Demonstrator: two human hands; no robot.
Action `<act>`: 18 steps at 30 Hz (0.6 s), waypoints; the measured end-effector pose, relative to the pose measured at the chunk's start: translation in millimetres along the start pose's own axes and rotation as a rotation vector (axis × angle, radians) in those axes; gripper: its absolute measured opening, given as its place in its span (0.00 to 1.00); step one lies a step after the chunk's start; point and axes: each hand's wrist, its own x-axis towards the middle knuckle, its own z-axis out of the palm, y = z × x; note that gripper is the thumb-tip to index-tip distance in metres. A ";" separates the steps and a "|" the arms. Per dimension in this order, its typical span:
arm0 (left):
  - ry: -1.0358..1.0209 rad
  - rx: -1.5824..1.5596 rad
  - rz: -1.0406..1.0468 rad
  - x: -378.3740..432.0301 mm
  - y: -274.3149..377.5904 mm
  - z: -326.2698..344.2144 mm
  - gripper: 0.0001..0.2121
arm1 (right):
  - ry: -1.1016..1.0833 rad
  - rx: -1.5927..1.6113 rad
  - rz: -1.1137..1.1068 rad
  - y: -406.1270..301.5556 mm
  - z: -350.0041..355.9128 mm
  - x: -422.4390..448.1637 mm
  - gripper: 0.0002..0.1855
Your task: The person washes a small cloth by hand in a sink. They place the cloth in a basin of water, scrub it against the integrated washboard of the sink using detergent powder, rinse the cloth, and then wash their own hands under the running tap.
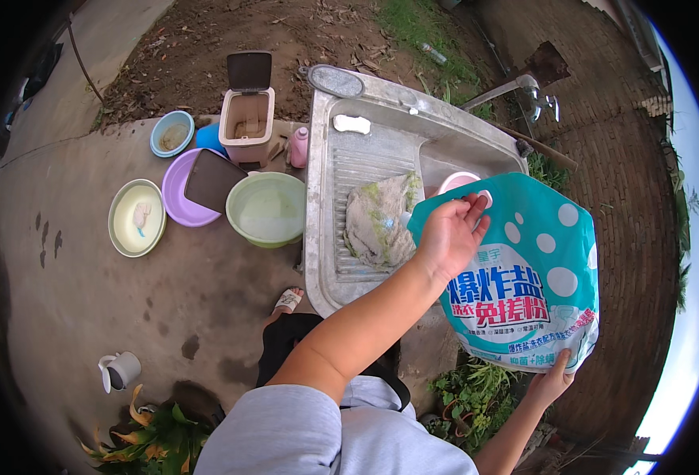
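A large teal-and-white pouch of laundry powder (512, 261), printed with writing, is held tilted over the washing sink. My left hand (451, 234) is at its upper end, fingers by the handle hole. My right hand (551, 383) grips its bottom corner from below, the thumb on the front. The pouch's white spout (405, 220) points left over a wet, crumpled grey cloth (373, 234) with yellow-green patches. Pale blue-white powder (387, 223) lies on the cloth. The cloth rests on the ribbed washboard side of the stone sink (319, 237).
A pink basin (459, 180) stands in the sink bowl, partly behind the pouch. A metal tap (539, 101) reaches in from beyond. Left of the sink are a green basin of water (266, 208), a purple basin (189, 208), a cream basin (125, 228) and an open-lidded bin (247, 119).
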 end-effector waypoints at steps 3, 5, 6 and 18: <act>-0.005 0.001 0.039 -3.3 -1.8 0.3 0.05 | -0.016 0.029 -0.005 -5.2 5.2 -0.4 0.16; -0.042 0.028 0.020 1.5 1.5 0.9 0.05 | 0.010 0.015 -0.029 -10.7 9.5 -4.7 0.16; -0.067 0.044 0.009 5.7 3.8 1.8 0.05 | 0.011 0.015 -0.042 -12.6 11.7 -4.7 0.16; 0.011 0.029 -0.028 -1.5 -5.0 0.2 0.05 | 0.019 -0.072 0.012 -16.4 -11.6 -9.3 0.16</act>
